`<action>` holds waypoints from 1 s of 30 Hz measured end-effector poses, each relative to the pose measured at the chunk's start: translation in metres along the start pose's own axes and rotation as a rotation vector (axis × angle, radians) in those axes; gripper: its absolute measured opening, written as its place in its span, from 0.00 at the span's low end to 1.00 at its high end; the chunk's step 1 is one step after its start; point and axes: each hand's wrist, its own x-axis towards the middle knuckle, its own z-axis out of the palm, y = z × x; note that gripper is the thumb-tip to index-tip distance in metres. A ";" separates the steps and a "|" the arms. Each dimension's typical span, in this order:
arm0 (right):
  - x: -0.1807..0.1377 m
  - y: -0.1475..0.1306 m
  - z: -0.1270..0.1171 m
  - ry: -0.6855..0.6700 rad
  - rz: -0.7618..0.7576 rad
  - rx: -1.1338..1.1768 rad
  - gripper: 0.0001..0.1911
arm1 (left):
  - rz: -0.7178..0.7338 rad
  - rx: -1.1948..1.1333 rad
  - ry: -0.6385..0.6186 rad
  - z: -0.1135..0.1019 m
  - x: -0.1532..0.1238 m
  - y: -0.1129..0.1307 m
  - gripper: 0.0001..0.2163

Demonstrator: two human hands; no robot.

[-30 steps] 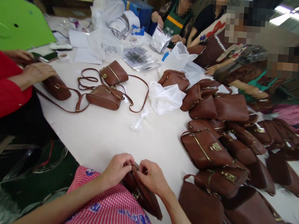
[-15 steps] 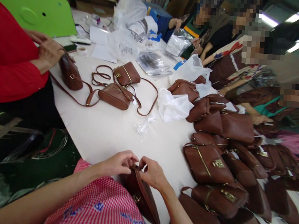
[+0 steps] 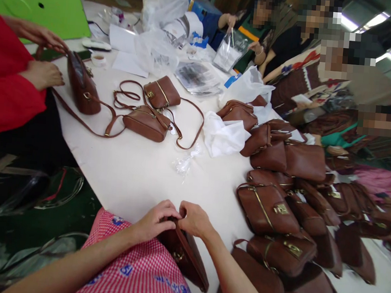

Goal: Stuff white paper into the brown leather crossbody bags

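A small brown leather bag stands on its edge at the near edge of the white table, against my red-checked apron. My left hand and my right hand are both closed in a pinch on the bag's top edge, fingertips nearly touching. A gold clasp shows low on the bag's side. What the fingertips pinch there is hidden.
Several brown bags lie heaped on the right. Two strapped bags lie mid-table beside white wrapping and a clear plastic scrap. A person in red on the left holds a bag upright. Other people sit at the far right.
My two hands have drawn closer together on the bag's top edge. The person in red has lifted their bag upright.
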 end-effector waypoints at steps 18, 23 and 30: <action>-0.032 -0.006 0.012 0.039 -0.134 0.215 0.03 | -0.372 -0.472 -0.384 -0.023 0.017 -0.020 0.12; -0.053 -0.001 0.019 0.007 -0.110 0.386 0.03 | -0.414 -0.479 -0.483 -0.014 0.009 -0.020 0.15; -0.050 0.019 0.045 0.173 -0.178 0.618 0.10 | -0.341 -0.438 -0.380 -0.001 -0.003 -0.014 0.14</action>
